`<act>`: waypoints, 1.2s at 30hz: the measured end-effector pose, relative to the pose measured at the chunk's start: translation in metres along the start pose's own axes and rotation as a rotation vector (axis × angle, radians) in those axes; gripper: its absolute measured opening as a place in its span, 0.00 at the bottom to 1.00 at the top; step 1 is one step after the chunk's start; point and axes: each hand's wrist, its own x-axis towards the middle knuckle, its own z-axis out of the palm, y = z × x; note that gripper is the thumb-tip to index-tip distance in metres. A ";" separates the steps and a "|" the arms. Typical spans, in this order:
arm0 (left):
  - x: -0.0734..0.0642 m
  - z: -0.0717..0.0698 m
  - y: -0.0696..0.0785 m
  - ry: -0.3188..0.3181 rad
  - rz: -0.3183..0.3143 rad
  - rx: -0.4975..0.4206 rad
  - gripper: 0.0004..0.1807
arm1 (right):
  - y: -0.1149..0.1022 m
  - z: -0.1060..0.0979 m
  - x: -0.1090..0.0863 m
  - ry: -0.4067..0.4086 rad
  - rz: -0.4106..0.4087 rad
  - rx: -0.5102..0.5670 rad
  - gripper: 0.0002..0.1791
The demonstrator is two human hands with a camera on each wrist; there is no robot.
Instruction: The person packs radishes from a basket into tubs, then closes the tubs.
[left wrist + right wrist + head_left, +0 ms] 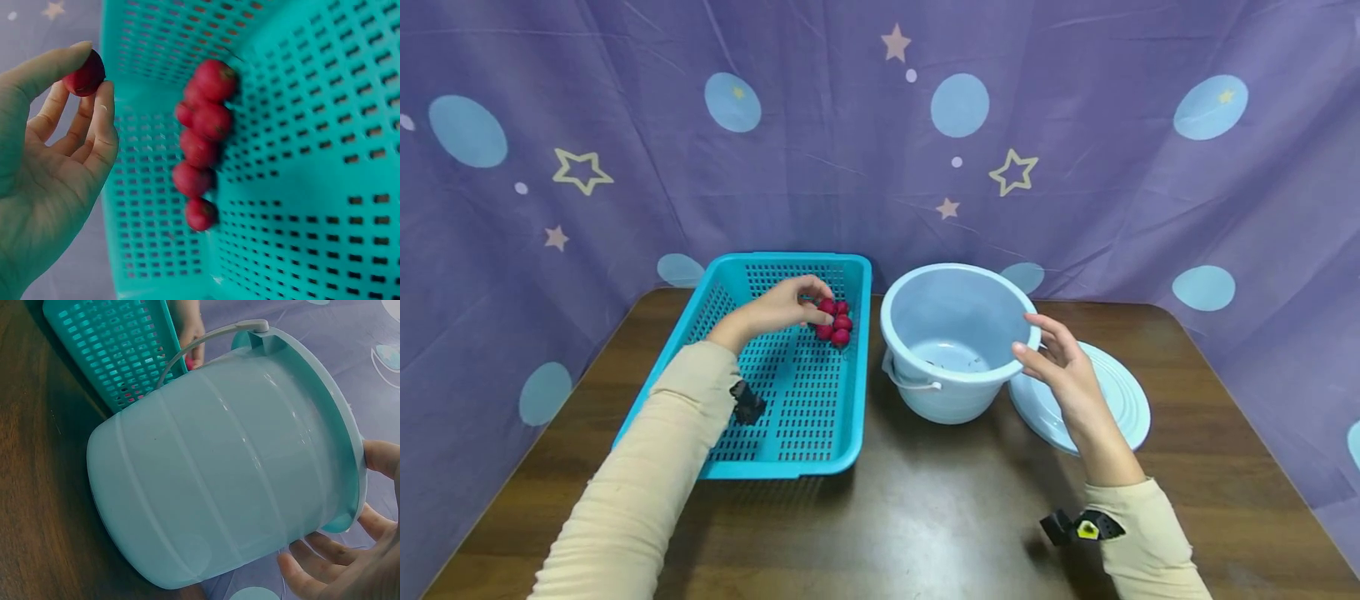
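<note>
My left hand (786,305) is over the right part of a turquoise slotted basket (741,468). It pinches one small round red radish (85,75) between thumb and fingertips, held above the basket in the left wrist view. Several more radishes (199,147) lie in a row on the basket floor beside the wall. My right hand (1067,375) grips the right rim of a light blue bucket (943,402), thumb at the near side and fingers behind. The bucket stands upright, its handle (913,385) lowered along the left side. A few small dark specks show on its floor.
A round light blue lid (1120,400) lies on the wooden table (917,517) right of the bucket, partly behind my right hand. Behind the table hangs a purple curtain (850,167) with stars and dots. Basket and bucket stand close side by side.
</note>
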 end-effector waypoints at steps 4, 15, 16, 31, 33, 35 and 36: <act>-0.001 0.001 0.014 0.003 0.048 0.004 0.20 | 0.000 -0.001 -0.001 0.004 0.006 0.002 0.30; -0.013 0.004 0.053 0.018 0.155 -0.013 0.21 | 0.001 0.002 0.000 0.001 0.008 0.012 0.30; -0.013 0.004 0.055 0.017 0.163 -0.018 0.21 | 0.001 0.003 0.000 -0.001 0.008 0.009 0.30; -0.013 0.019 0.085 0.016 0.256 0.001 0.17 | 0.000 0.002 0.000 -0.006 -0.005 -0.004 0.30; -0.011 0.022 0.087 0.009 0.277 -0.005 0.18 | -0.001 0.001 0.000 -0.005 -0.003 -0.003 0.30; -0.009 0.025 0.088 0.001 0.295 -0.010 0.18 | -0.001 0.001 -0.001 -0.004 -0.002 -0.003 0.30; -0.007 0.026 0.089 -0.006 0.299 -0.017 0.19 | -0.001 0.001 -0.001 -0.003 -0.002 -0.003 0.30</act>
